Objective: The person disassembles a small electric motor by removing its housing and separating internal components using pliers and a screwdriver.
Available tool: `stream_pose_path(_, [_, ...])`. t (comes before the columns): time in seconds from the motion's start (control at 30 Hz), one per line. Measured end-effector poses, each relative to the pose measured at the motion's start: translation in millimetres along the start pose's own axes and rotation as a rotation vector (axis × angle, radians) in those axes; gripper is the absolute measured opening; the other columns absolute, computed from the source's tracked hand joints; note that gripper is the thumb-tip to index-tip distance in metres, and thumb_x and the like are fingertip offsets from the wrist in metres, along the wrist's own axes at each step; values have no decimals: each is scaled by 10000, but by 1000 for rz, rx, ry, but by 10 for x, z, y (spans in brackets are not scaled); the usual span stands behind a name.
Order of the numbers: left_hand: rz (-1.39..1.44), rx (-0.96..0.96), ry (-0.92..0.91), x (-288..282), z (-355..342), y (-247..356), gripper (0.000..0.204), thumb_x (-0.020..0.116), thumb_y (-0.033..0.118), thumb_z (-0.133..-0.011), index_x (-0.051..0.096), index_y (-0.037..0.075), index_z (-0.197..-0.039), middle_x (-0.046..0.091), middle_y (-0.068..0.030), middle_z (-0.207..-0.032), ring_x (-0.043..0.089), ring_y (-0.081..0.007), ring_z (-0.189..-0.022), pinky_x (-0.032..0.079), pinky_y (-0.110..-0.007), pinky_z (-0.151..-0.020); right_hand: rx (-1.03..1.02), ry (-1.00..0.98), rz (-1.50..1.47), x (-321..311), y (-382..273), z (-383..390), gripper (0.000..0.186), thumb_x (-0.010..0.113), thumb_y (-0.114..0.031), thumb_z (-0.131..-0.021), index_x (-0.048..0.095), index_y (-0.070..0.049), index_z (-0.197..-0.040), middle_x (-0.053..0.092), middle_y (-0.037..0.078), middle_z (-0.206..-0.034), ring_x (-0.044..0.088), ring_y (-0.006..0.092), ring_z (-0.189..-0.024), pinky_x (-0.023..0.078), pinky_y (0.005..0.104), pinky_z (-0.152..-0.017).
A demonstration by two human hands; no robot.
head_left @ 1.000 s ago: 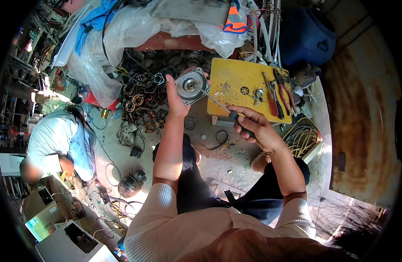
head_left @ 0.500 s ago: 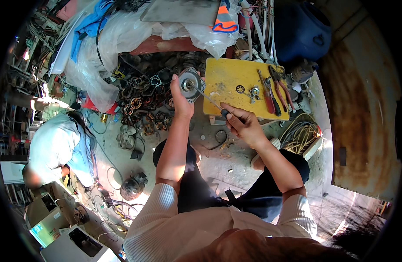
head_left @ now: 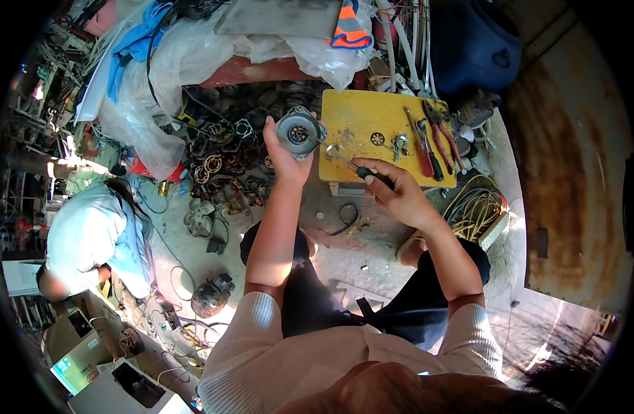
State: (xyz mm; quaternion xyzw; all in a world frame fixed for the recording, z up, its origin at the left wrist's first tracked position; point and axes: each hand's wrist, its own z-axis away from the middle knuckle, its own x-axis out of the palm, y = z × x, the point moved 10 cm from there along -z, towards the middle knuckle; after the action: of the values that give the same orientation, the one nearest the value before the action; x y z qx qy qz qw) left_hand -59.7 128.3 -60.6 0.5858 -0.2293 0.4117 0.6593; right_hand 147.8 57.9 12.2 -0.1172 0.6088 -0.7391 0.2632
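My left hand (head_left: pixel 290 159) grips a round grey metal end cover (head_left: pixel 286 130), its hollow side facing up. A dark bearing (head_left: pixel 297 134) shows in the cover's centre. My right hand (head_left: pixel 398 194) is closed round the black handle of a screwdriver (head_left: pixel 346 161), which points up and left. A small shiny ring (head_left: pixel 332 150) appears to hang at the shaft's far end, just off the cover's right edge. Right of it, a black spoked disc (head_left: pixel 377 139) and small metal parts (head_left: pixel 401 143) lie on the yellow tabletop (head_left: pixel 351 110).
Pliers (head_left: pixel 440 134) and a red-handled tool (head_left: pixel 423 153) lie on the tabletop's right. Dark metal rings (head_left: pixel 213 163) are heaped at left. A blue barrel (head_left: pixel 472 55) stands at far right, coiled hose (head_left: pixel 466 210) below. Another person (head_left: pixel 89 234) crouches at left.
The screwdriver has come out of the cover's middle and moved right, with a small ring now showing near its end. The dark bearing is now plainly visible in the cover.
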Motion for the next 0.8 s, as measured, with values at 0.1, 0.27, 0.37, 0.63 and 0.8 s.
stream_pose_path(0.1, [46, -50, -27, -6, -27, -13, 743, 403, 675, -924, 623, 28, -1214, 652, -173, -1197, 606, -347, -1133, 444, -488, -1017, -7, 45, 65, -165, -116, 84, 366, 587, -131, -986, 559, -62, -1344, 678, 71, -892, 596, 104, -747, 484, 270, -686])
stream_pose_path(0.27, [57, -196, -122, 174, 55, -164, 747, 409, 673, -927, 617, 21, -1228, 646, -189, -1201, 607, -355, -1129, 460, -481, -1007, -101, 201, 225, -551, -346, 261, 340, 647, -145, -940, 618, -35, -1260, 677, 92, -792, 599, 110, -687, 480, 269, -667])
stream_pose_path(0.37, [46, -274, -240, 350, 135, -266, 731, 420, 654, -940, 610, 14, -1238, 645, -196, -1195, 604, -369, -1135, 472, -486, -1007, -134, 395, 581, -898, -506, 429, 315, 689, -127, -872, 679, -28, -1170, 715, 169, -869, 696, 265, -733, 530, 353, -708])
stream_pose_path(0.63, [-5, -618, -323, 871, 561, -1027, 626, 408, 536, -1012, 527, 7, -1326, 623, -181, -1246, 616, -366, -1161, 506, -533, -984, -34, 550, 1034, -1048, -442, 492, 232, 691, -201, -854, 749, -168, -1076, 703, 156, -827, 684, 350, -747, 537, 444, -691])
stream_pose_path(0.8, [-3, -747, -358, 1005, 614, -1387, 689, 423, 612, -975, 520, 45, -1354, 626, -172, -1260, 607, -374, -1169, 499, -516, -973, -41, 539, 1030, -1045, -485, 588, 243, 702, -205, -842, 747, -157, -1076, 706, 163, -872, 684, 350, -777, 534, 443, -705])
